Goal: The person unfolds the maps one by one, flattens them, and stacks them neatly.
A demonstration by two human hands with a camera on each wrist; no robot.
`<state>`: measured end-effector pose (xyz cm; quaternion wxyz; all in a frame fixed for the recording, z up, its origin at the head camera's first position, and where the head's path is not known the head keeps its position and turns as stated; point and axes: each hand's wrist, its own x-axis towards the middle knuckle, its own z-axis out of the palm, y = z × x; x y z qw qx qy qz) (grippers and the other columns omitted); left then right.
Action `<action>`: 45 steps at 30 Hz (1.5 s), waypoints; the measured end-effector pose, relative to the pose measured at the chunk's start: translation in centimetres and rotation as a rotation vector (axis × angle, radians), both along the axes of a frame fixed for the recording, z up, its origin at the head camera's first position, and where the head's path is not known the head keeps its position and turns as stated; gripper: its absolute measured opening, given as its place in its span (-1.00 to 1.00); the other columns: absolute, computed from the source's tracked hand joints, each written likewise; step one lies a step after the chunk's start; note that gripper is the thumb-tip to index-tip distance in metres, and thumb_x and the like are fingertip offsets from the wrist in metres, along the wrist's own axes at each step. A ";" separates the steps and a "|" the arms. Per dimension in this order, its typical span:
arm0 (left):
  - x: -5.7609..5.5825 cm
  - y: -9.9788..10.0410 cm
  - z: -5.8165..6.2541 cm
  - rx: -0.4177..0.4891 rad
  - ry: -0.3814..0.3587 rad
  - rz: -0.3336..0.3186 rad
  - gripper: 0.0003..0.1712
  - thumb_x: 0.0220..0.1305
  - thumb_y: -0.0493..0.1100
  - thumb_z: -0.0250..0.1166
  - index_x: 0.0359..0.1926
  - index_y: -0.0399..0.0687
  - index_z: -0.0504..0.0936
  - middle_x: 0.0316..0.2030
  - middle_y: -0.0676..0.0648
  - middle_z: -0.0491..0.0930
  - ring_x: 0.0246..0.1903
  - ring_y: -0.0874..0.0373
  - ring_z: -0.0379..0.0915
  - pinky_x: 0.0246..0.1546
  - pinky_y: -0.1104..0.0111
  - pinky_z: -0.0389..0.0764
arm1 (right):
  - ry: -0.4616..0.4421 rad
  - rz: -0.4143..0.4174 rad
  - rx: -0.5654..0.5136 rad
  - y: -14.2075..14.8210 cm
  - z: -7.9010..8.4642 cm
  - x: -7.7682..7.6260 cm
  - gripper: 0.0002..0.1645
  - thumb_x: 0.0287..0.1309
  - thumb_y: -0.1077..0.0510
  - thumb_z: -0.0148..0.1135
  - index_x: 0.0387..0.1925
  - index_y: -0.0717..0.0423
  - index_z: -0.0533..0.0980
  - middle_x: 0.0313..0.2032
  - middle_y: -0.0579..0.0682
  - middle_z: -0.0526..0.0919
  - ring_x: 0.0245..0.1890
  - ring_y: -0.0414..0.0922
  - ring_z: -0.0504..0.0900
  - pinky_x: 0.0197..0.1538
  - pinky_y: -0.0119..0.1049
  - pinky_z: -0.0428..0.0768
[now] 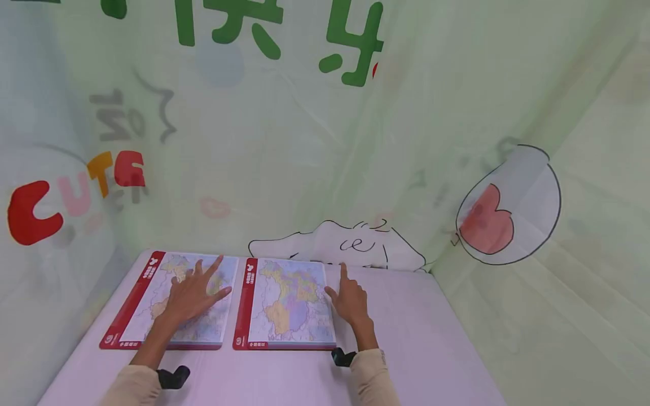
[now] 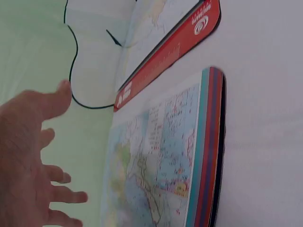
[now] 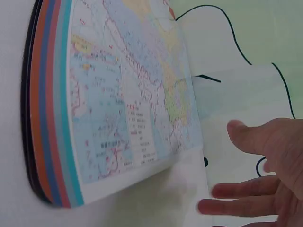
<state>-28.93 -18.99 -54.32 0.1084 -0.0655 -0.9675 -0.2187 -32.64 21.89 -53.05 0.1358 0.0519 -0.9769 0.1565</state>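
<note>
Spread left hand (image 1: 190,295) over a map board (image 1: 151,296), spread right hand (image 1: 352,300) beside a second board (image 1: 289,304); both look stiff, best gripped at edges.

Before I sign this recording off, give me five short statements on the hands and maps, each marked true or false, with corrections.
1. The left map board and right map board lie side by side on the table. True.
2. In the head view, the left hand appears over the left map board. True.
3. The right hand is gripping the right map board. False: its index finger is straight and it holds nothing.
4. In the head view, the right map board's red strip runs along its right side. False: it runs along the left side.
5. The large lettering atop the head view is green. True.
</note>
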 end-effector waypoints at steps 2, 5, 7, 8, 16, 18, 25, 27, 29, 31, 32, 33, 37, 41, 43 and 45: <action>0.1 1.1 0.4 0.029 -0.005 0.000 -0.08 0.50 0.18 0.33 0.71 0.02 0.23 0.48 -0.53 0.43 0.26 -0.57 0.57 0.23 -0.48 0.49 | 0.024 -0.038 0.033 0.3 0.1 0.1 -0.13 0.38 -0.08 0.48 0.52 0.31 0.43 -0.15 0.33 0.82 -0.25 0.25 0.79 -0.17 0.13 0.72; 0.1 2.6 0.8 0.077 0.019 0.017 -0.37 0.54 -0.03 0.33 0.50 -0.18 0.53 0.19 -0.41 0.73 -0.09 -0.31 0.73 -0.06 -0.16 0.67 | 0.029 -0.068 0.030 0.7 -0.3 0.2 -0.30 0.37 -0.06 0.48 0.35 0.29 0.60 0.00 0.31 0.83 -0.07 0.30 0.80 -0.01 0.18 0.72; -0.1 3.6 0.8 0.110 0.043 0.032 -0.55 0.54 -0.11 0.32 0.30 -0.28 0.69 -0.01 -0.34 0.82 -0.29 -0.13 0.71 -0.23 0.03 0.67 | 0.007 -0.072 -0.022 1.3 -1.5 -0.4 -0.32 0.38 -0.08 0.48 0.33 0.28 0.63 0.02 0.27 0.83 -0.01 0.27 0.78 0.08 0.23 0.69; -0.2 4.1 0.8 0.131 0.046 0.039 -0.60 0.54 -0.13 0.33 0.22 -0.32 0.73 -0.09 -0.31 0.84 -0.33 -0.08 0.70 -0.27 0.09 0.66 | -0.006 -0.073 -0.051 1.6 -2.3 -0.7 -0.32 0.39 -0.10 0.47 0.33 0.27 0.63 0.00 0.25 0.83 -0.04 0.23 0.78 0.11 0.23 0.68; -1.1 8.0 -0.1 0.239 -0.104 0.097 -0.62 0.54 -0.16 0.33 0.11 -0.45 0.68 -0.29 -0.23 0.69 -0.39 0.05 0.57 -0.39 0.29 0.61 | -0.147 -0.091 -0.211 2.7 -7.5 -2.2 -0.22 0.44 -0.20 0.39 0.48 0.16 0.54 -0.27 0.00 0.69 -0.30 -0.10 0.54 -0.16 -0.17 0.55; -1.2 8.7 -0.4 0.211 -0.131 0.109 -0.60 0.53 -0.14 0.34 0.11 -0.45 0.66 -0.28 -0.23 0.63 -0.34 0.02 0.55 -0.34 0.25 0.63 | -0.157 -0.070 -0.209 2.8 -7.6 -2.0 -0.18 0.44 -0.21 0.39 0.49 0.21 0.52 -0.29 0.01 0.67 -0.30 -0.08 0.53 -0.23 -0.20 0.49; -1.8 9.8 -2.1 0.116 -0.118 0.147 -0.62 0.52 -0.15 0.34 0.07 -0.47 0.65 -0.24 -0.29 0.54 -0.18 -0.13 0.46 -0.17 0.08 0.61 | -0.205 -0.035 -0.227 2.7 -7.4 -1.6 -0.12 0.44 -0.24 0.38 0.56 0.15 0.45 -0.27 -0.02 0.62 -0.24 -0.09 0.53 -0.20 -0.23 0.42; -1.9 9.9 -2.6 0.117 -0.102 0.151 -0.62 0.53 -0.16 0.33 0.09 -0.47 0.64 -0.21 -0.31 0.54 -0.16 -0.15 0.46 -0.17 0.06 0.62 | -0.212 -0.027 -0.243 2.7 -7.8 -1.9 -0.13 0.44 -0.26 0.37 0.57 0.10 0.45 -0.26 -0.01 0.61 -0.24 -0.10 0.52 -0.20 -0.25 0.41; -1.9 10.0 -2.9 0.148 -0.094 0.150 -0.60 0.53 -0.17 0.31 0.11 -0.49 0.63 -0.18 -0.34 0.54 -0.14 -0.19 0.45 -0.17 0.03 0.62 | -0.203 -0.017 -0.257 2.6 -8.3 -2.1 -0.17 0.42 -0.24 0.40 0.54 0.06 0.49 -0.24 0.00 0.63 -0.23 -0.10 0.51 -0.21 -0.25 0.39; -1.8 10.2 -3.1 0.192 -0.092 0.155 -0.58 0.52 -0.18 0.30 0.16 -0.50 0.60 -0.14 -0.37 0.55 -0.13 -0.22 0.44 -0.16 0.01 0.63 | -0.182 -0.001 -0.273 2.5 -8.6 -2.1 -0.22 0.40 -0.22 0.42 0.50 0.04 0.54 -0.20 0.04 0.66 -0.22 -0.09 0.50 -0.21 -0.25 0.39; -1.7 10.3 -3.2 0.216 -0.096 0.161 -0.56 0.52 -0.18 0.29 0.18 -0.50 0.59 -0.11 -0.39 0.55 -0.12 -0.23 0.44 -0.15 0.00 0.63 | -0.173 0.003 -0.278 2.4 -8.6 -2.1 -0.24 0.39 -0.20 0.43 0.48 0.02 0.56 -0.19 0.05 0.65 -0.22 -0.09 0.49 -0.22 -0.25 0.38; -1.7 10.3 -3.3 0.239 -0.102 0.169 -0.56 0.52 -0.18 0.28 0.20 -0.50 0.58 -0.09 -0.39 0.55 -0.10 -0.24 0.44 -0.13 -0.01 0.62 | -0.169 0.007 -0.288 2.3 -8.5 -1.9 -0.26 0.38 -0.18 0.45 0.46 0.01 0.57 -0.19 0.06 0.65 -0.21 -0.09 0.48 -0.22 -0.25 0.37; -1.8 10.7 -3.4 0.316 -0.143 0.202 -0.53 0.55 -0.18 0.22 0.26 -0.49 0.54 -0.03 -0.41 0.54 -0.04 -0.30 0.43 -0.07 -0.05 0.60 | -0.161 0.002 -0.302 2.0 -8.1 -1.4 -0.29 0.37 -0.15 0.47 0.45 -0.03 0.58 -0.21 0.05 0.61 -0.19 -0.10 0.45 -0.21 -0.27 0.33; -1.9 10.7 -2.8 0.409 -0.195 0.231 -0.47 0.59 -0.19 0.14 0.37 -0.50 0.48 0.07 -0.46 0.52 0.08 -0.38 0.42 0.02 -0.10 0.59 | -0.161 0.004 -0.316 1.9 -7.1 -0.9 -0.31 0.36 -0.13 0.47 0.44 -0.02 0.59 -0.18 0.07 0.64 -0.17 -0.09 0.51 -0.19 -0.26 0.37; -2.0 10.7 -2.6 0.474 -0.216 0.246 -0.45 0.60 -0.19 0.11 0.42 -0.49 0.45 0.16 -0.48 0.52 0.14 -0.40 0.42 0.07 -0.12 0.60 | -0.167 0.004 -0.331 1.9 -6.6 -0.6 -0.30 0.36 -0.12 0.48 0.44 -0.01 0.59 -0.17 0.08 0.64 -0.17 -0.09 0.51 -0.19 -0.26 0.39; -2.1 10.6 -2.4 0.539 -0.236 0.256 -0.43 0.61 -0.19 0.09 0.46 -0.48 0.43 0.22 -0.49 0.52 0.18 -0.40 0.40 0.11 -0.13 0.57 | -0.167 0.000 -0.350 1.8 -6.4 -0.3 -0.30 0.36 -0.11 0.48 0.44 0.01 0.58 -0.16 0.09 0.63 -0.18 -0.08 0.51 -0.19 -0.25 0.39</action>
